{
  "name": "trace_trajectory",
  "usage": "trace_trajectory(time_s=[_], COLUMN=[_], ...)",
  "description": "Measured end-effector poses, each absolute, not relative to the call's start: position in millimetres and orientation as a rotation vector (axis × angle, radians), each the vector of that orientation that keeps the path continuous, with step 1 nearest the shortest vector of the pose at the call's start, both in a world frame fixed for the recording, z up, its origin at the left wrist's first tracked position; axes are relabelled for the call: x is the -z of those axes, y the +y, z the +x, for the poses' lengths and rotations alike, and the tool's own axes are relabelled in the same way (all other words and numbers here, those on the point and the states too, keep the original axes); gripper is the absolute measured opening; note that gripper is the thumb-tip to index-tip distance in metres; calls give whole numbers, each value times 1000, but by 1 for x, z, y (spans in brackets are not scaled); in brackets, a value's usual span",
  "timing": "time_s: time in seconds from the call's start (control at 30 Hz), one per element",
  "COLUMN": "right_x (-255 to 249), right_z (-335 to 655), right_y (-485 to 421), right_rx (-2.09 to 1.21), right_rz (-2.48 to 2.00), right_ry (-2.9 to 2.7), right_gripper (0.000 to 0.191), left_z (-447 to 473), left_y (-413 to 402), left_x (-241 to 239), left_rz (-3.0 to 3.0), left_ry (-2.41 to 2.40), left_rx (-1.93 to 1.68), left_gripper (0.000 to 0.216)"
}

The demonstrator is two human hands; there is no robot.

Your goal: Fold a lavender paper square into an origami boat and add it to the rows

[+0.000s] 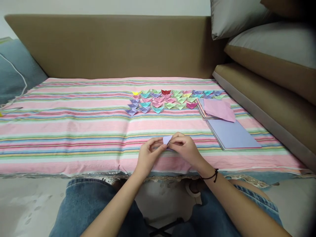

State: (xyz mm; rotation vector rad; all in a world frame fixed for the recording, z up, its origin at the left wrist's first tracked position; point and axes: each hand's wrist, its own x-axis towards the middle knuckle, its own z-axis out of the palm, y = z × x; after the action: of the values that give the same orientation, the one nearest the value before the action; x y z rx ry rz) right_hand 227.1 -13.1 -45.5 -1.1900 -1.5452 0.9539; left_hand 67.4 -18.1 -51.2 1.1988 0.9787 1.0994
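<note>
Left hand (147, 153) and right hand (187, 148) pinch pale paper (167, 140)

In the head view, both hands close their fingertips around the crisp, pale lilac paper, creased into a small wedge, near the front edge of the ribbed, striped cloth (61, 131). Beyond lie rows of pointed, boat-shaped paper folds (157, 109). To the right, a crinkled pink sheet (219, 109) tops paper overlapping a smooth lilac stack (234, 135).

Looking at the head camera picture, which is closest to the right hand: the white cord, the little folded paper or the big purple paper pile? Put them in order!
From the right hand:
1. Little folded paper: in the fingers of both hands.
2. Big purple paper pile: on the right.
3. White cord: far left.
</note>
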Motion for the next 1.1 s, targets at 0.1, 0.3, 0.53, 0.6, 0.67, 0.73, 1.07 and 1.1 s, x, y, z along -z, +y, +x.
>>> trace_trajectory(time_s=[0.1, 0.3, 0.53, 0.6, 0.67, 0.73, 1.07, 1.1], right_x=[43, 34, 38, 38, 38, 37, 40, 40], right_z=[227, 223, 220, 219, 217, 216, 216, 217], right_y=[-15, -22, -7, 1, 8, 13, 11, 11], right_rx=[-627, -29, -108, -185, -245, -283, -349, -360], right_rz=[-1277, -1336, -1361, -1378, -1411, -1441, -1481, -1488], right_ry=[-1746, -2269, -2357, -2374, -2391, -2401, -2329, -2314], right_gripper=[13, 21, 13, 14, 16, 17, 21, 20], left_z=[65, 59, 62, 63, 63, 64, 70, 70], left_y=[-20, -24, -20, -18, -15, -12, -6, -6], left_x=[49, 38, 38, 37, 36, 36, 38, 39], left_rz=[1468, 2417, 2526, 2505, 2502, 2530, 2641, 2663], left_ry=[1043, 1244, 1266, 1280, 1318, 1342, 1351, 1345], left_rx=[-1127, -980, -857, -800, -726, -688, -749, -758], left_gripper=[40, 19, 26, 25, 23, 23, 35, 33])
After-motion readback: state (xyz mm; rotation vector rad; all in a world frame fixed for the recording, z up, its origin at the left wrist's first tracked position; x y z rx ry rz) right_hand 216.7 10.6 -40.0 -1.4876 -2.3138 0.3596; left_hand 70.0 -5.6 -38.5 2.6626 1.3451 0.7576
